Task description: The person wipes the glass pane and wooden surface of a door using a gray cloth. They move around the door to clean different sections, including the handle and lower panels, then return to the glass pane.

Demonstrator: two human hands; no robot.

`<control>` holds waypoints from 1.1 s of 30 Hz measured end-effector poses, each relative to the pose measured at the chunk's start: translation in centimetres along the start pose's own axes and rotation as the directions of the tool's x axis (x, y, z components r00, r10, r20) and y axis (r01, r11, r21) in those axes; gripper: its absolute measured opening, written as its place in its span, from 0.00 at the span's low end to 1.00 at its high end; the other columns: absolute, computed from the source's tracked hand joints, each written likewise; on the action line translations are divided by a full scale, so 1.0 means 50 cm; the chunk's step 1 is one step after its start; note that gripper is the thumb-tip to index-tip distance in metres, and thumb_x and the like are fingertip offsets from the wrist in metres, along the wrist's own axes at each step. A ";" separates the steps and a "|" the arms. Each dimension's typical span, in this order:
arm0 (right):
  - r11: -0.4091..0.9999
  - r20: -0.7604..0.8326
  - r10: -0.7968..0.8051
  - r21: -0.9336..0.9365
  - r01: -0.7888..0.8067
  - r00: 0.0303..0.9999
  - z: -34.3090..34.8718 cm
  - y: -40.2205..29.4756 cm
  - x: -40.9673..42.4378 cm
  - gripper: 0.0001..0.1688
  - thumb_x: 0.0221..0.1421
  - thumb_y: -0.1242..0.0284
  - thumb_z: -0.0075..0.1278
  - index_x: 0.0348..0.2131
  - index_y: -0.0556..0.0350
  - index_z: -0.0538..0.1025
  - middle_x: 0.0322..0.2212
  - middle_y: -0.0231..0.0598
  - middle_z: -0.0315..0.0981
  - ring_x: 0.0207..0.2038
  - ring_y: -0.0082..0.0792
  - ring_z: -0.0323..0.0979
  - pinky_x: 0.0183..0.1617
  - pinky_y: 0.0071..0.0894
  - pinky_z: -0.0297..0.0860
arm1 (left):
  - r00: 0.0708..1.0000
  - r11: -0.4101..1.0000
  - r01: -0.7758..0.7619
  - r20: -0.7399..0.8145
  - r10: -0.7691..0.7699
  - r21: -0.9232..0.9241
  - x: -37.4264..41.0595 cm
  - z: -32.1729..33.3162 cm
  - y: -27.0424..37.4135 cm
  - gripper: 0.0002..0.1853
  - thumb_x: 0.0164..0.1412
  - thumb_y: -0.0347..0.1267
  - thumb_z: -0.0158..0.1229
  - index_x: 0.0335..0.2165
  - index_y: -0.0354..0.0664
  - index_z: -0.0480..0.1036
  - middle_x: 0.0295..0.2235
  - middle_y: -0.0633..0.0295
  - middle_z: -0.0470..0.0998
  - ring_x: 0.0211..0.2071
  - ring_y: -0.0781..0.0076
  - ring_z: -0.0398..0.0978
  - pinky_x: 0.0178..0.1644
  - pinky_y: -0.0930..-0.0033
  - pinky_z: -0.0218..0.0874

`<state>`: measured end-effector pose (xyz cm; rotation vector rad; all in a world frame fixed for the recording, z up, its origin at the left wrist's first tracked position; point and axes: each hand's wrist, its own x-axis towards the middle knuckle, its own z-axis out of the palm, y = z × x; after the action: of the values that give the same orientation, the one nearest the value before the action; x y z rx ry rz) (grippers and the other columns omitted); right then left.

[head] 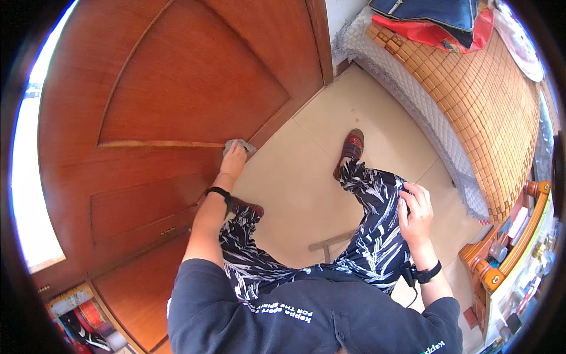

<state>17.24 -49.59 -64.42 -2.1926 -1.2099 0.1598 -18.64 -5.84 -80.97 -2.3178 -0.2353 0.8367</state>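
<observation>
My left hand (234,160) presses a crumpled grey cloth (231,145) against the lower part of a reddish-brown wooden door (194,84). The cloth lies at the end of a raised moulding strip, near the door's edge by the floor. Some of it is hidden under my fingers. My right hand (415,212) rests by my knee on the black-and-white patterned trousers (376,221), its fingers loosely bent and apart, with nothing seen in it. Both wrists bear black bands.
A bed with a woven bamboo mat (477,97) stands at the right, a dark blue bag (429,15) on it. Below is a wooden cabinet (486,274) with small items. Part of a wooden stool (331,241) shows between my legs. An open shelf (84,309) is at lower left.
</observation>
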 end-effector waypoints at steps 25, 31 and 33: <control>0.999 0.053 -0.015 -0.047 0.017 0.999 0.008 -0.014 0.019 0.06 0.49 0.79 0.51 0.31 0.60 0.77 0.37 0.45 0.75 0.43 0.49 0.71 0.48 0.43 0.68 | 0.982 0.929 -0.156 -0.157 0.108 -0.335 -0.058 0.134 0.004 0.23 0.58 0.31 0.46 0.52 0.36 0.70 0.61 0.64 0.61 0.64 0.75 0.52 0.64 0.71 0.50; 0.998 0.137 0.015 -0.065 -0.006 0.991 0.000 -0.033 0.049 0.08 0.47 0.80 0.50 0.31 0.62 0.76 0.37 0.47 0.74 0.43 0.51 0.71 0.48 0.44 0.68 | 0.976 0.899 -0.153 0.080 0.202 -0.410 0.047 0.165 0.080 0.24 0.61 0.32 0.45 0.55 0.36 0.68 0.64 0.60 0.57 0.66 0.70 0.49 0.66 0.69 0.43; 0.998 0.159 0.031 -0.061 -0.021 0.987 -0.001 -0.033 0.059 0.08 0.46 0.80 0.50 0.31 0.62 0.76 0.37 0.47 0.74 0.43 0.51 0.71 0.48 0.44 0.68 | 0.936 0.925 -0.342 -0.025 0.351 0.164 0.074 0.163 0.097 0.25 0.62 0.33 0.45 0.55 0.36 0.68 0.64 0.59 0.57 0.66 0.64 0.48 0.69 0.63 0.35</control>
<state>17.74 -46.63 -62.91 -2.2839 -1.2882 0.3197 -21.06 -3.95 -90.65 -2.2592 0.2661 0.9242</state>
